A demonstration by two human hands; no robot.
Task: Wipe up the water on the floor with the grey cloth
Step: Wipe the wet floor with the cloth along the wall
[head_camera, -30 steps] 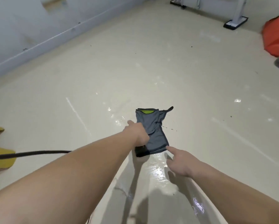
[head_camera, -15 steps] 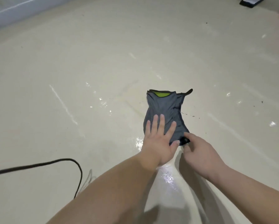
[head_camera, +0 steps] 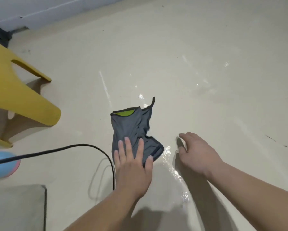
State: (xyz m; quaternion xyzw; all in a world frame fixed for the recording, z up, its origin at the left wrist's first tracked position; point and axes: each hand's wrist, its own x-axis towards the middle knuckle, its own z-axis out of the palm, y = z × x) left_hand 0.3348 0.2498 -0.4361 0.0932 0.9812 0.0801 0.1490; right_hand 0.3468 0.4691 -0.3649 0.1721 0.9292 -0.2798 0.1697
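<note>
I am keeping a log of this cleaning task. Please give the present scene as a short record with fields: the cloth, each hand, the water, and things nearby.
cloth: grey cloth, crumpled on the floor
left hand: left hand flat on the cloth's near end
right hand: right hand open, off the cloth
water: shiny wet streak between the hands
nearby: black cable, yellow stool

Now lying clear of the grey cloth (head_camera: 133, 129), well to its right, with fingers spread: right hand (head_camera: 196, 153), no longer pinching the near corner. Now showing at left: yellow stool (head_camera: 14, 97).
</note>
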